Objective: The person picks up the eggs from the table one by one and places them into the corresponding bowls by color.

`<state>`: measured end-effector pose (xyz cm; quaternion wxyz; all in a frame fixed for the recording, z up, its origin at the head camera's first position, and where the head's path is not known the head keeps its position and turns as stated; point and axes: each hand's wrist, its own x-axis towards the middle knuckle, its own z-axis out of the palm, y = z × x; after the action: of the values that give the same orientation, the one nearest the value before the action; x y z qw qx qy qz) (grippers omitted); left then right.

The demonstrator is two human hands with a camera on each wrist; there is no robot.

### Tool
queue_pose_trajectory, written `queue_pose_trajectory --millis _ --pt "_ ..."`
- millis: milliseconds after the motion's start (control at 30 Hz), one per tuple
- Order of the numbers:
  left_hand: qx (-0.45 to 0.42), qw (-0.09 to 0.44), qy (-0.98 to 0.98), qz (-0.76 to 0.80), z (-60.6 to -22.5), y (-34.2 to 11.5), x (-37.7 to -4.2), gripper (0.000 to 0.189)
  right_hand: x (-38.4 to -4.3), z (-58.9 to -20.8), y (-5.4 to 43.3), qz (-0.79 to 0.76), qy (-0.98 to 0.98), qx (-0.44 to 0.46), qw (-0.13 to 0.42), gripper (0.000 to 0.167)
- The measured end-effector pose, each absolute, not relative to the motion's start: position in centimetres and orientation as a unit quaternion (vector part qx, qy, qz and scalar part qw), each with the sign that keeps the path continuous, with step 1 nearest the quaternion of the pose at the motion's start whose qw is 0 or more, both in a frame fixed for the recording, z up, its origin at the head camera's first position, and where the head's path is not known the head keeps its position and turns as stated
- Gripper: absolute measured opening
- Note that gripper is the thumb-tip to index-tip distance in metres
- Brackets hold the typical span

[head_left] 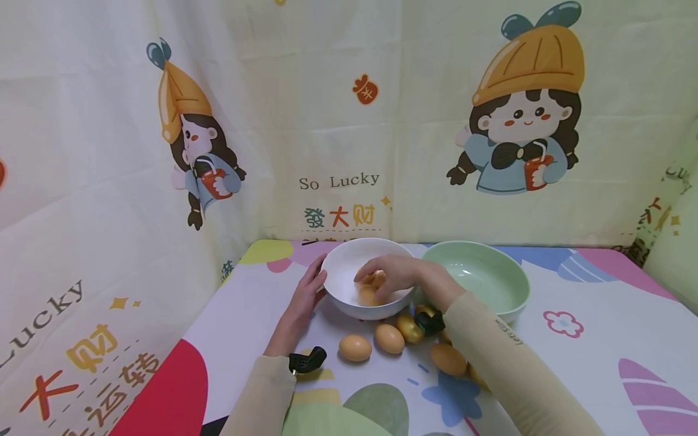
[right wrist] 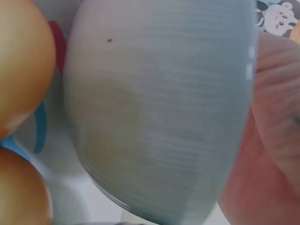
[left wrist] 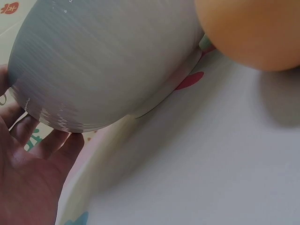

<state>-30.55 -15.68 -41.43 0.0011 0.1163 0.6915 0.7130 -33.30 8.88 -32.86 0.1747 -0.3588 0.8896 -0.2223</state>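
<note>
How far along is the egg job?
Done, seemingly: brown eggs sit in the white bowl.
In hand: the right hand curls over them, grip unclear; the left hand holds the bowl's side.
Left, probably: loose brown eggs and gold eggs on the table. Loading or unloading: can't tell.

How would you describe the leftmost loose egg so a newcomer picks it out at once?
In the head view, find the white bowl on the patterned table. Among the loose eggs on its near side, the target egg lies farthest left. It is plain brown, apart from the brown egg on its right, and lacks the metallic shine of the golden egg beyond.
</note>
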Motion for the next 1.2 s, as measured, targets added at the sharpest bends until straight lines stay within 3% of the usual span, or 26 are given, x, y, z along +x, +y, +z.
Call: queue_pose_trajectory --millis 333,1200 --pt "0.110 0.001 0.692 0.713 -41.5 -15.8 -30.6 0.054 -32.8 -32.0 9.3 -0.246 0.855 -0.441 0.113 0.044" --pt "0.115 0.003 0.693 0.712 -41.5 -15.7 -30.8 0.054 -28.2 -30.1 8.3 -0.247 0.824 -0.502 0.091 0.046"
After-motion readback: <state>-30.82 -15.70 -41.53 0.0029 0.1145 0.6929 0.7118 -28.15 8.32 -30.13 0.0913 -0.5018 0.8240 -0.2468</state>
